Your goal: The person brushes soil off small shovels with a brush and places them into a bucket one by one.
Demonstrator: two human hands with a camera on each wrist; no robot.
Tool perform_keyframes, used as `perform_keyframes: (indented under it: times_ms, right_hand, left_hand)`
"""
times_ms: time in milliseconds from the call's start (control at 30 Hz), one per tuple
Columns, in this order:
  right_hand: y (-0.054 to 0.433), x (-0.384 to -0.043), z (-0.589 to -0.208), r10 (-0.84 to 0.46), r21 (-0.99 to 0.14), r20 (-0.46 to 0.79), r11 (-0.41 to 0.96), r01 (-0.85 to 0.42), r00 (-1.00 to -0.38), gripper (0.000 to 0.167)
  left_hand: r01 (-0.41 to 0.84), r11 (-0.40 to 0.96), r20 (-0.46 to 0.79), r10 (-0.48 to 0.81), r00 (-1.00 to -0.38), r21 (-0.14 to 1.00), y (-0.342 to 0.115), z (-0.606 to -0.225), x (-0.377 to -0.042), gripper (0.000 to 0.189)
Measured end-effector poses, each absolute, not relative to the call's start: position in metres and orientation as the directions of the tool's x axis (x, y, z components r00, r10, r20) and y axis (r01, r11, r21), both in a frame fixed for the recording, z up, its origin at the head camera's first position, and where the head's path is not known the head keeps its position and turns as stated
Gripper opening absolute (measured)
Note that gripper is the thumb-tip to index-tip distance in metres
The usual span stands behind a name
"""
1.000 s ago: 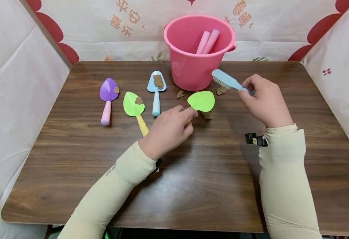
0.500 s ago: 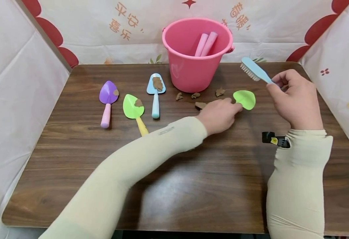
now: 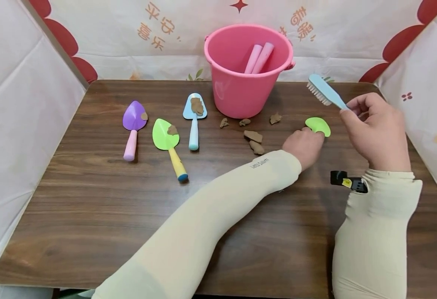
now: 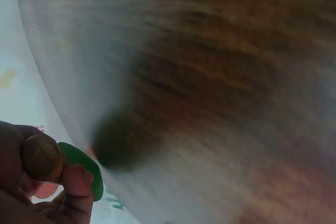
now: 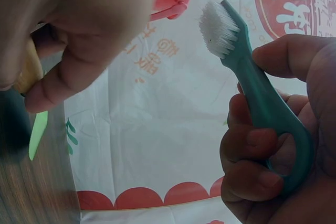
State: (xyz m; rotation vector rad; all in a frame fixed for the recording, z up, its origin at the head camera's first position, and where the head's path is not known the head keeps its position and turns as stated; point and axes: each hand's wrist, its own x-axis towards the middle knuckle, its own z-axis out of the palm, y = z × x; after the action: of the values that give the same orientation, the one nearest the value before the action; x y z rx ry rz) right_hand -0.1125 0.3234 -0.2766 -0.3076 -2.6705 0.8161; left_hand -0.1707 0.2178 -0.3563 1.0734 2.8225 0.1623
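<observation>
The left hand (image 3: 303,145) is grasping one green trowel (image 3: 317,126) by its handle, over the right part of the table (image 3: 128,228); the right hand (image 3: 379,128) is gripping one blue brush (image 3: 326,92), fingers curling round its looped handle. One purple trowel (image 3: 133,120), one yellow-handled trowel (image 3: 162,135) and one light-blue trowel (image 3: 194,125) are lying further left, each bearing brown matter (image 3: 197,106). Loose brown pieces (image 3: 253,136) are lying before one pink bucket (image 3: 237,97), which is holding two pink rods (image 3: 264,57).

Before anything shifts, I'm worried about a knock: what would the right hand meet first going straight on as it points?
Probably the pink bucket: in the head view, the right hand and blue brush point toward it. Depth is unclear, so they could miss.
</observation>
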Motion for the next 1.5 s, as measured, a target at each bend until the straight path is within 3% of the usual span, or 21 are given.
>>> perform_keyframes:
  times_ms: [233, 433, 533, 700, 833, 933, 1167, 1233, 1367, 1500]
  right_hand:
    - [0.323, -0.112, -0.275, 0.3, -0.577, 0.26, 0.81, 0.101, -0.918, 0.024]
    - [0.326, -0.111, -0.274, 0.352, -0.608, 0.251, 0.782, 0.136, -0.902, 0.02]
    - [0.33, -0.111, -0.273, 0.42, -0.647, 0.285, 0.747, 0.15, -0.862, 0.011]
    - [0.334, -0.111, -0.27, 0.562, -0.716, 0.337, 0.674, 0.182, -0.755, 0.008]
    - [0.335, -0.11, -0.267, 0.613, -0.746, 0.342, 0.638, 0.191, -0.712, 0.012]
    - [0.335, -0.111, -0.267, 0.613, -0.747, 0.344, 0.638, 0.189, -0.711, 0.012]
    - [0.334, -0.114, -0.271, 0.585, -0.735, 0.347, 0.655, 0.175, -0.733, 0.008]
    - [0.334, -0.114, -0.271, 0.576, -0.738, 0.334, 0.653, 0.173, -0.746, 0.007]
    - [0.333, -0.114, -0.271, 0.561, -0.73, 0.313, 0.659, 0.184, -0.766, 0.009]
    - [0.33, -0.115, -0.271, 0.558, -0.729, 0.306, 0.658, 0.187, -0.771, 0.008]
  left_hand:
    - [0.591, 0.764, -0.022, 0.617, -0.787, 0.259, 0.208, -0.354, -0.176, 0.027]
    - [0.593, 0.742, 0.011, 0.621, -0.784, 0.313, 0.191, -0.333, -0.186, 0.032]
    - [0.596, 0.735, 0.037, 0.62, -0.784, 0.323, 0.178, -0.308, -0.196, 0.037]
    - [0.545, 0.719, 0.071, 0.576, -0.815, 0.431, 0.146, -0.244, -0.215, 0.036]
    - [0.473, 0.724, 0.08, 0.505, -0.859, 0.502, 0.113, -0.195, -0.233, 0.034]
    - [0.448, 0.762, 0.101, 0.457, -0.884, 0.468, 0.087, -0.176, -0.25, 0.025]
    - [0.377, 0.872, -0.024, 0.404, -0.915, 0.311, 0.047, -0.17, -0.286, 0.007]
    - [0.375, 0.889, -0.046, 0.4, -0.915, 0.263, 0.043, -0.175, -0.292, 0.012]
    - [0.362, 0.906, -0.059, 0.383, -0.922, 0.222, 0.042, -0.187, -0.299, 0.043]
    - [0.349, 0.912, -0.04, 0.365, -0.93, 0.217, 0.043, -0.198, -0.304, 0.033]
